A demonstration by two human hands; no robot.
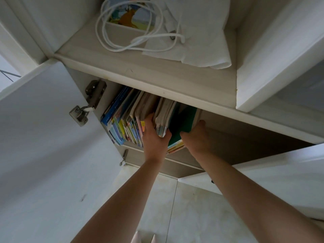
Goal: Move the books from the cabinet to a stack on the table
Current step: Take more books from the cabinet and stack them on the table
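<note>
A row of upright books [122, 118] fills the left part of the lower cabinet shelf [228, 137]. My left hand [155, 137] reaches into the row, fingers pushed between the books and thumb hooked over a batch of pale-edged books [164, 116]. My right hand [196, 137] grips the right side of that batch, against a dark green cover [184, 123]. The batch sits between both hands, its lower corner sticking out past the shelf edge. No table is in view.
Both white cabinet doors stand open: the left door [43, 137] with a metal hinge [87, 102], the right door [263, 181] low on the right. The upper shelf [140, 71] carries a coiled white cable [131, 28], white cloth and a picture box. Pale tiled floor lies below.
</note>
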